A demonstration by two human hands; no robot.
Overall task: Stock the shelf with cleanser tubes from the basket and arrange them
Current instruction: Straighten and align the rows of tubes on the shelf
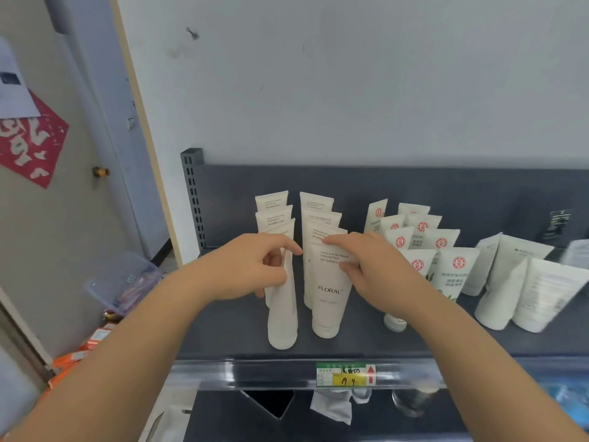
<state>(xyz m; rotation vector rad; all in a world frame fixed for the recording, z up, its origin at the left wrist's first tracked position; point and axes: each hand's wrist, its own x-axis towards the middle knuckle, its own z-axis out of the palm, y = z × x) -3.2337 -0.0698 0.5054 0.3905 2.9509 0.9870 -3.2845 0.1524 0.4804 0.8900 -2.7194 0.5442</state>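
Observation:
Two rows of white FLORAL cleanser tubes stand cap-down on the dark grey shelf (pixel 223 333). My left hand (pixel 255 266) pinches the flat top of the front tube of the left row (pixel 283 320), which is turned edge-on. My right hand (pixel 366 266) pinches the upper edge of the front tube of the right row (pixel 330 301), whose label faces me. Several more tubes (pixel 274 212) stand behind each one. The basket is not in view.
Right of my hands stand white tubes with red round logos (pixel 452 272), then larger white tubes (pixel 516 282) leaning at the far right. A price-tag rail (pixel 347 374) runs along the shelf's front edge. A clear plastic bin (pixel 124 282) and orange packs lie on the floor at left.

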